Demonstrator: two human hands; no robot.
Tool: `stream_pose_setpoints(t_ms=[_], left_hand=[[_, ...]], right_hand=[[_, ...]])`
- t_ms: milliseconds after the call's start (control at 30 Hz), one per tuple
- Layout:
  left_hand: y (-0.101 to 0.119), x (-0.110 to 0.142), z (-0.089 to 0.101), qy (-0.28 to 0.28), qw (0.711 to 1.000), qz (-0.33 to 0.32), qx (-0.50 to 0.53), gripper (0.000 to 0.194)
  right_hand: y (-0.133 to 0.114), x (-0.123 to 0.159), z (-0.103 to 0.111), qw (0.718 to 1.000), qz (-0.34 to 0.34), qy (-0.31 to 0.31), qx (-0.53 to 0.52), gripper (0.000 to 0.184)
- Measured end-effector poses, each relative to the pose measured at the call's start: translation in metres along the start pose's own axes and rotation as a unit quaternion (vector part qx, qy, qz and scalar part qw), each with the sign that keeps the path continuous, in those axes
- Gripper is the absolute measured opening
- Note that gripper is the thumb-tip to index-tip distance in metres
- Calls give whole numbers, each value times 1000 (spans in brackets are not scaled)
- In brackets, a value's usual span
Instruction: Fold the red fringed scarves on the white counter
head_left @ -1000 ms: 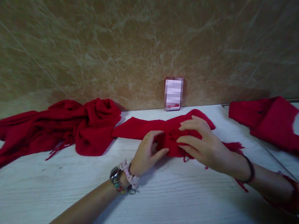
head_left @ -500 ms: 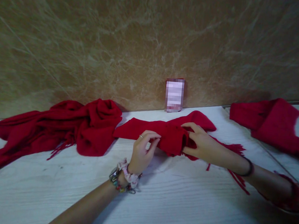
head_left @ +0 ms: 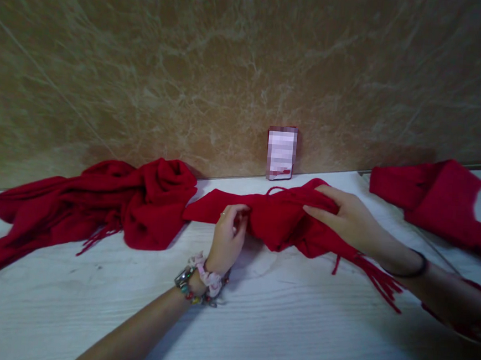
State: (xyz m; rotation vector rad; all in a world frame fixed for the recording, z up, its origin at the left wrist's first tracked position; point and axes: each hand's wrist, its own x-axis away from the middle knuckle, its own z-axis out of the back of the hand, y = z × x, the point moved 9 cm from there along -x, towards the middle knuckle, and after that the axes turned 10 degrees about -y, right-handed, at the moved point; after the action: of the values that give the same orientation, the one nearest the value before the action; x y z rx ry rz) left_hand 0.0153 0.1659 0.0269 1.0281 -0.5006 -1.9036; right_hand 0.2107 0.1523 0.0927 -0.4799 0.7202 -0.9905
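Note:
A long red fringed scarf (head_left: 279,222) lies across the white table (head_left: 254,325), bunched in a heap (head_left: 147,206) at the left. My left hand (head_left: 227,240), with bracelets and a scrunchie at the wrist, pinches a fold of the scarf near its middle. To the right of it my right hand (head_left: 345,219) grips the same cloth, fingers curled over a raised fold. The scarf's fringe (head_left: 376,282) trails under my right forearm toward the front right.
A second red cloth (head_left: 434,198) lies at the far right by the wall. A small blurred card or box (head_left: 281,153) stands against the brown marbled wall (head_left: 233,63). The table's white top runs to the front edge.
Both hands have pulled apart a little along the scarf: the right hand moved up and right, lifting a fold, and the left hand closed tighter on the cloth.

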Motion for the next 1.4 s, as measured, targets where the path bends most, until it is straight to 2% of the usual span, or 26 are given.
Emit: stream_pose_setpoints(t_ms=[100,200,267,433,533,667,800,867,933,1033,1133,1267,1400], left_hand=[[4,2,-7,-28,1000,-1,-12,24],[5,3,-12,-48,999,-2,4,41],[0,3,-11,-47,999,10,21,40],[-2,1,3,5,999,7,35,29],[1,-1,2,-9,1000,-4,29,23],[-8,-3,-3,-33,999,26,24,10],[-10,-4,-5,-40,997,27,67,6],[-6,-4,-7,-46,994,8,97,5],[-3,-4,-9,-56,990,-3,126,8],[-4,-4,-11,-64,987,1,149,11],[-7,-3,-11,-61,990,12,127,10],[-7,-2,-8,-53,995,9,79,18],[0,0,-3,-37,999,-23,33,18]], right_hand=[[-2,3,-20,999,7,-29,-11,19],[-7,5,-29,998,25,-51,-25,17],[-7,5,-23,998,21,-42,-39,17],[11,0,14,996,-22,53,-75,19],[26,-5,14,995,-38,57,-68,19],[28,-4,-10,999,-5,17,39,28],[1,8,-20,971,77,59,217,37],[-12,13,-30,956,110,30,271,37],[-15,14,-41,950,116,-25,289,40],[-6,14,-53,955,95,-91,266,54],[0,14,-63,961,100,-136,217,61],[-3,15,-64,964,116,-131,202,45],[-10,11,-40,981,106,-62,149,26]])
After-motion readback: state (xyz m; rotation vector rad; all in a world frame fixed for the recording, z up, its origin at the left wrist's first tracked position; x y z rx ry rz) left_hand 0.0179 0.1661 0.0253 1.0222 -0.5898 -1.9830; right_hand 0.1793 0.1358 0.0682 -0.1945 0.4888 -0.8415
